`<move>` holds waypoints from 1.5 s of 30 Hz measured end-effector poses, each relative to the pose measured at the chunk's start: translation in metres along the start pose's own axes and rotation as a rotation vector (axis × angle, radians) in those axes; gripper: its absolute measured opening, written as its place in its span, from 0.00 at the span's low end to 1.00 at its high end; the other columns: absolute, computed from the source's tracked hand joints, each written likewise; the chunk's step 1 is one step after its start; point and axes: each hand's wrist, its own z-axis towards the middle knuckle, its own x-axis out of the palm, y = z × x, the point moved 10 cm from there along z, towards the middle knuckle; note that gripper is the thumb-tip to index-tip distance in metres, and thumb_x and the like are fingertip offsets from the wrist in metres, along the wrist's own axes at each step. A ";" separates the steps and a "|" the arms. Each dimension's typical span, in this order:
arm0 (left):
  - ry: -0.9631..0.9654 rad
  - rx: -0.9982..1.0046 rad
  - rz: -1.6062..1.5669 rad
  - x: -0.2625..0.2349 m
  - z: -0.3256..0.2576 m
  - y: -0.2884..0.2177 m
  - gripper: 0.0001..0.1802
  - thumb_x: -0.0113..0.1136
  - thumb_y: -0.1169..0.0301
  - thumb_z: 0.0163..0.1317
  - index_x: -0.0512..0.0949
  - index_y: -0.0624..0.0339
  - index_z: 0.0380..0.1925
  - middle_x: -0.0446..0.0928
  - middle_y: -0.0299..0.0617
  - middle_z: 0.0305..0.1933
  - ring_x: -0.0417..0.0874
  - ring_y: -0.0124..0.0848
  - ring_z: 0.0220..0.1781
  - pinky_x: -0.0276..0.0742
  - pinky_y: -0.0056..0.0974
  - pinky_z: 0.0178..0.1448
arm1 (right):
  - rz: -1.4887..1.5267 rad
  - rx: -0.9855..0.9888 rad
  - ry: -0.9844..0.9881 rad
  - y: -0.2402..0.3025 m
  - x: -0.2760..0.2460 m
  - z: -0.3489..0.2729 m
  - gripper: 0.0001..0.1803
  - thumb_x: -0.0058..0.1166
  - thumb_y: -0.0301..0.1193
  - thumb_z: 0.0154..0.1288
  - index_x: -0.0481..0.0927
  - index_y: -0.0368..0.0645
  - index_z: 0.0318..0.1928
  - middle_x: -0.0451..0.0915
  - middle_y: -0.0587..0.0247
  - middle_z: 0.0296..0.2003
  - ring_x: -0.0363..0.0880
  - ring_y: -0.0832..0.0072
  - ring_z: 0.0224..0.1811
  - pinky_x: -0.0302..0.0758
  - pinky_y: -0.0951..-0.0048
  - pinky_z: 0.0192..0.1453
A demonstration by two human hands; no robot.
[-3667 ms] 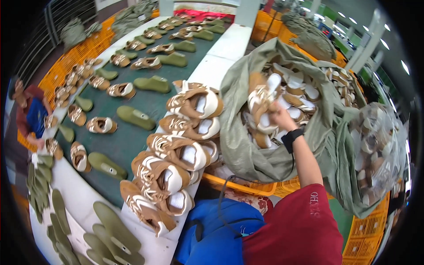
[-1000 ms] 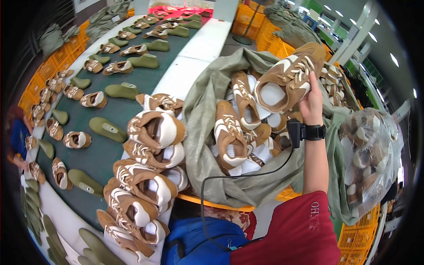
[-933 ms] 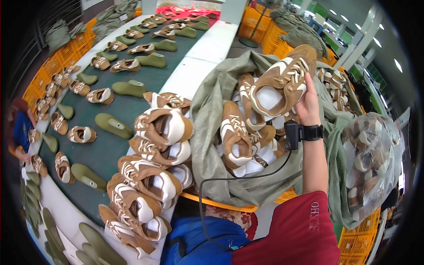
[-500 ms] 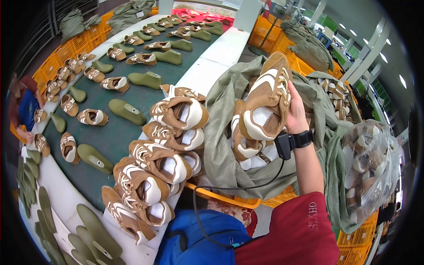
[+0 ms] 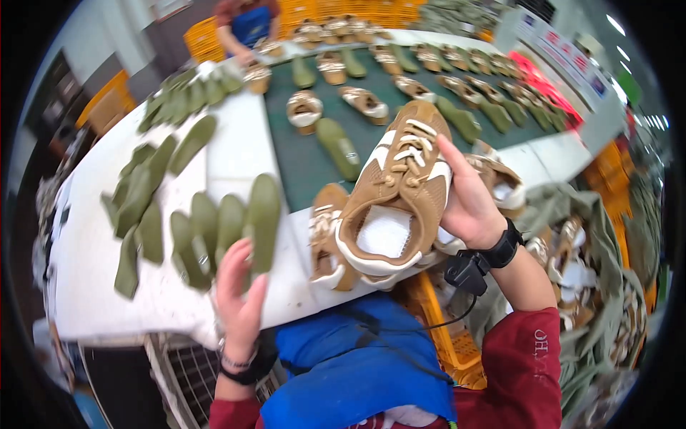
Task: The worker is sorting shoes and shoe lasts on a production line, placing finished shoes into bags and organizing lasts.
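In my right hand (image 5: 471, 196) is a brown sneaker (image 5: 398, 182) with cream stripes and light laces, its toe pointing away from me and its white-lined opening toward me. My fingers wrap its right side. My left hand (image 5: 239, 300) is held up with thumb and fingers apart, somewhat blurred, at the lower end of an olive-green shoe last (image 5: 264, 218); whether they touch I cannot tell. Several more lasts (image 5: 204, 225) lie just left of it. Beneath the held shoe, another brown sneaker (image 5: 325, 232) rests near the table's front edge.
A green belt surface (image 5: 286, 154) carries rows of sneakers and lasts. More lasts (image 5: 146, 179) lie on the white table (image 5: 89, 264). At the far side stands a person in a blue apron (image 5: 251, 34). To my right are an orange crate (image 5: 429, 314) and a sack of shoes (image 5: 572, 264).
My view has turned left, from the sack to the white table. My right hand has carried the sneaker from over the sack to above the table. My left hand has come into view.
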 end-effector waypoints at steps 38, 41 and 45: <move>0.122 0.246 0.778 0.052 0.028 -0.010 0.31 0.64 0.72 0.43 0.68 0.67 0.51 0.70 0.48 0.41 0.77 0.43 0.38 0.76 0.41 0.39 | -1.540 -0.844 0.198 -0.101 0.086 -0.010 0.23 0.53 0.23 0.51 0.72 0.28 0.50 0.75 0.40 0.46 0.77 0.51 0.47 0.74 0.64 0.51; 0.012 0.343 0.764 0.031 0.023 -0.023 0.21 0.57 0.77 0.44 0.74 0.66 0.43 0.74 0.46 0.34 0.78 0.42 0.32 0.76 0.39 0.35 | -1.573 -0.701 0.254 -0.109 0.066 -0.001 0.22 0.52 0.24 0.50 0.74 0.32 0.49 0.75 0.43 0.47 0.78 0.53 0.45 0.76 0.64 0.48; -0.034 0.398 0.747 0.030 0.027 -0.028 0.19 0.55 0.78 0.44 0.75 0.66 0.42 0.75 0.48 0.35 0.78 0.45 0.34 0.76 0.41 0.38 | -1.610 -0.752 0.135 -0.093 0.075 -0.010 0.20 0.53 0.26 0.51 0.76 0.39 0.48 0.76 0.53 0.47 0.80 0.60 0.39 0.78 0.68 0.39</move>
